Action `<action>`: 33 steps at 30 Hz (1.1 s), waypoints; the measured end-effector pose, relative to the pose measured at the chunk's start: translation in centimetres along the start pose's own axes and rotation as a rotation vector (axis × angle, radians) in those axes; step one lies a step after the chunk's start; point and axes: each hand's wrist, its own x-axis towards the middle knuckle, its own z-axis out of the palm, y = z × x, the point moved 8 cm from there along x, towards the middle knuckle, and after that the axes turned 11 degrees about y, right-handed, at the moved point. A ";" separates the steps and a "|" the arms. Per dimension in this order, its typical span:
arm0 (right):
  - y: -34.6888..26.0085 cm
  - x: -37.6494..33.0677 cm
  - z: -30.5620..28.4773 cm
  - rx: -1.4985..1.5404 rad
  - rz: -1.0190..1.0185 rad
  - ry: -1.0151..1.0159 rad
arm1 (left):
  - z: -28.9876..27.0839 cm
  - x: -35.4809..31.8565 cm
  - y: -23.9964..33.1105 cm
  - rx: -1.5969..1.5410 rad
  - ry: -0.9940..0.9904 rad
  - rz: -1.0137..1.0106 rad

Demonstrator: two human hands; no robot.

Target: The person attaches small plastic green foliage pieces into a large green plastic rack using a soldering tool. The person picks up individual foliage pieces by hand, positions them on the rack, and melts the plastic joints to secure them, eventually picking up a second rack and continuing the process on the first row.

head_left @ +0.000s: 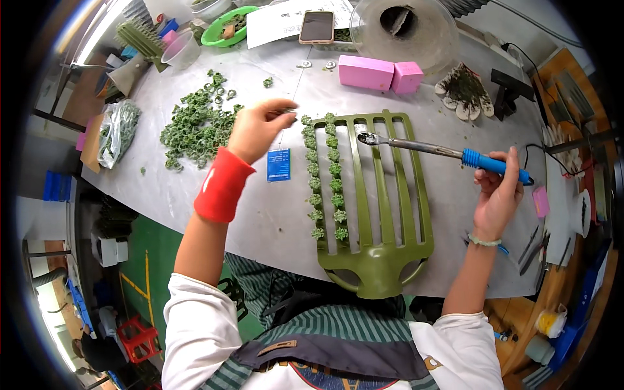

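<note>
**Seating green pieces on the slotted rack**

My left hand (259, 127), red wristband (223, 184) on the wrist, is pinched shut on what looks like 1 small green piece (286, 110) at the fingertips; too small to be sure. It hovers just left of the top of the olive slotted rack (374, 195). My right hand (499, 192) is clenched around the blue handle of a metal-tipped tool (442, 151), tip resting over the rack's upper bars, between my 2 hands.

The rack lies flat between both hands, handle end toward my body. 2 columns of green pieces (325, 179) already fill its leftmost bars, nearest my left hand.

To do this well, I'd judge: bring the piece down square onto the next free spot, keep the tool tip steady and close, don't nudge seated pieces.

Further left of my left hand is the loose heap of green pieces (195, 127). A blue tag (279, 164) sits just below that hand. Beyond the tool are 2 pink blocks (380, 73), a phone (316, 26) and a dirty glove (465, 91).
</note>
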 end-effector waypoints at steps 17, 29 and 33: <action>4.2 0.7 3.2 0.009 0.046 -0.061 | 10.2 0.8 4.8 0.530 0.024 0.644; 1.9 0.6 1.0 -0.027 0.020 -0.016 | 8.7 2.3 4.6 0.372 0.022 0.616; 1.6 0.3 1.1 -0.026 0.044 -0.024 | 0.3 6.6 -1.4 0.448 0.197 0.394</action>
